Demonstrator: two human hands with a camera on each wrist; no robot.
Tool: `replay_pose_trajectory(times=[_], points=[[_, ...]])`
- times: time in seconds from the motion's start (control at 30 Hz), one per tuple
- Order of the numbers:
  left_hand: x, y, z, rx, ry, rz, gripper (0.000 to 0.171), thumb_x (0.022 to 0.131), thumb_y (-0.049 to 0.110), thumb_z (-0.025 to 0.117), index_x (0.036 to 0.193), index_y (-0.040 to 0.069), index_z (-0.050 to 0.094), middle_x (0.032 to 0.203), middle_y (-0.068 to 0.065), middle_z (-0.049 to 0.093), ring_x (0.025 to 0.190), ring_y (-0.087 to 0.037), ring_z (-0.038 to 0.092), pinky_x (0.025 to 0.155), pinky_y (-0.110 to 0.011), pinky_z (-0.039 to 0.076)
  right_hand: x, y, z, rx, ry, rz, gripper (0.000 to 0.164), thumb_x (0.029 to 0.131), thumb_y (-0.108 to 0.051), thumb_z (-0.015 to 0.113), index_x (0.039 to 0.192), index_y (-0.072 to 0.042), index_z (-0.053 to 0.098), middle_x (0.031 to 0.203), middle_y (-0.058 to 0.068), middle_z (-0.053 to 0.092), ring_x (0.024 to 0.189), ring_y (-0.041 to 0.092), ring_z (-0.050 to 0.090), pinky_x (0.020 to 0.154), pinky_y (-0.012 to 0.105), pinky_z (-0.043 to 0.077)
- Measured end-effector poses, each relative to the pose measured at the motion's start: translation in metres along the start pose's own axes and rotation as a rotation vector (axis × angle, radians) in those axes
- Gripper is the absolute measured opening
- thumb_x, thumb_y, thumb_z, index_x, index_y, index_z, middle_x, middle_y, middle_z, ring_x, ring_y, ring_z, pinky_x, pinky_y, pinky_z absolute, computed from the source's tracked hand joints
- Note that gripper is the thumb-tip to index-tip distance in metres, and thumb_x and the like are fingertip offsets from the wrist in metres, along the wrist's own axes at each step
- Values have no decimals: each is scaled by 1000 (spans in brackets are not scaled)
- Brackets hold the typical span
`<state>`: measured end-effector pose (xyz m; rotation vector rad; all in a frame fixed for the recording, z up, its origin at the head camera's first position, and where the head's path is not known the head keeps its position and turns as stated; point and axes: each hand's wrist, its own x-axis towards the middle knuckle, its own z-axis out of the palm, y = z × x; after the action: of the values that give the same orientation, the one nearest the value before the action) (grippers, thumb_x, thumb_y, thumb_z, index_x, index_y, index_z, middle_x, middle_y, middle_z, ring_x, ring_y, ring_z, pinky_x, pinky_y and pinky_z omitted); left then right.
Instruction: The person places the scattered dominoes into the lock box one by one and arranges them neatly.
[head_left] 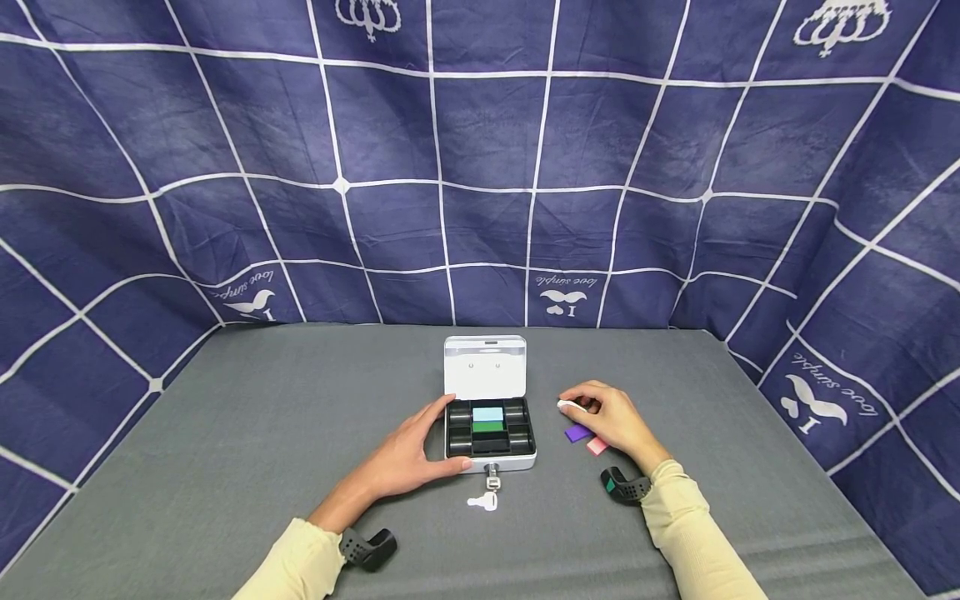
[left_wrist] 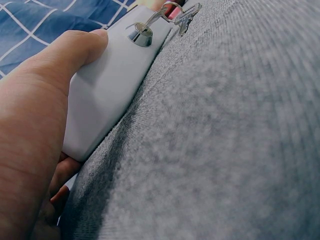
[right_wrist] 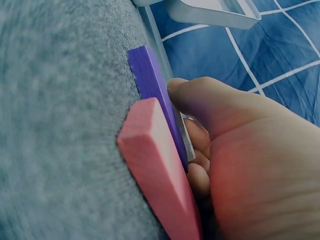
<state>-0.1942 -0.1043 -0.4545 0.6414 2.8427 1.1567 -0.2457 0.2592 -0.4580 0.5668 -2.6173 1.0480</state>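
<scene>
The left hand (head_left: 407, 452) is gripping the cash box (head_left: 513, 463), the right hand (head_left: 613, 418) is pinching a white block (head_left: 570, 405)

So from where I'm standing, the left hand is hugging the box's 9 o'clock side, thumb pressing on the front wall. The box is sitting on the grey table (head_left: 262, 433), lid (head_left: 484, 367) standing up at 12 o'clock. In the tray's middle column a light-blue block (head_left: 487, 413) is lying with a green block (head_left: 487, 426) right at its 6 o'clock. Silver keys (head_left: 483, 501) are trailing from the lock at the box's 6. Over at 3 o'clock, well off the box, the right hand is holding that white block between thumb and fingers. A purple block (head_left: 578, 432) is lying at its 6, a pink block (head_left: 597, 445) at the purple one's 4. Can't tell if white's touching purple.
</scene>
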Motion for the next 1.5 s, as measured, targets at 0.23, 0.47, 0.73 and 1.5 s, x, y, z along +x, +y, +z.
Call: replay_pose_trajectory(times=[0.23,0.47,0.73,1.5], points=[[0,0,0,6,-2,0,101,78,65,80,161,27,34,157,-14,47,142,-39,46,113,-60,40,-1,0,0,2,-22,-57,23,87,-18,84,109,-17,81,103,-3,74,79,6,59,69,21,48],[-1,1,-1,6,-2,1,101,79,65,80,161,27,34,157,-13,47,143,-38,46,113,-59,39,-1,-1,0,-35,-47,-76,28,87,-13,81,116,-17,80,108,-1,72,93,13,62,78,28,51],[-1,2,-2,5,0,-5,101,78,63,81,161,26,35,157,-14,47,142,-38,46,113,-59,39,-1,-2,1,-43,-55,-63,28,91,-12,77,119,-18,79,108,-1,71,99,16,63,85,34,50],[-1,1,-1,-2,2,9,101,79,64,81,161,26,34,157,-12,47,143,-37,45,114,-59,39,-1,1,-1,-24,-13,-25,19,85,-11,84,104,-12,81,85,-4,65,71,2,53,65,20,45]])
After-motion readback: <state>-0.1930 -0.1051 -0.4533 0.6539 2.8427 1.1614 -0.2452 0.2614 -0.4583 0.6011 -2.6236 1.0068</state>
